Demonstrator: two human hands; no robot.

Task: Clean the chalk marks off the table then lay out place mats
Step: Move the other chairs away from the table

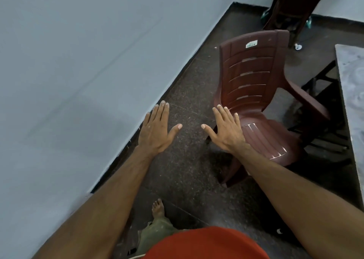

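My left hand (156, 129) and my right hand (224, 129) are stretched out in front of me, palms down, fingers straight and spread, holding nothing. They hover side by side above the dark floor. At the far right edge a strip of the grey table (352, 93) shows, with pale swirled chalk marks on its top. Both hands are well to the left of the table. No cloth or place mat is in view.
A maroon plastic chair (254, 93) stands just beyond and under my right hand, beside the table. A pale blue-grey wall (69, 71) runs along the left. Dark speckled floor (189, 170) lies between. A dark wooden stand (289, 6) is at the back.
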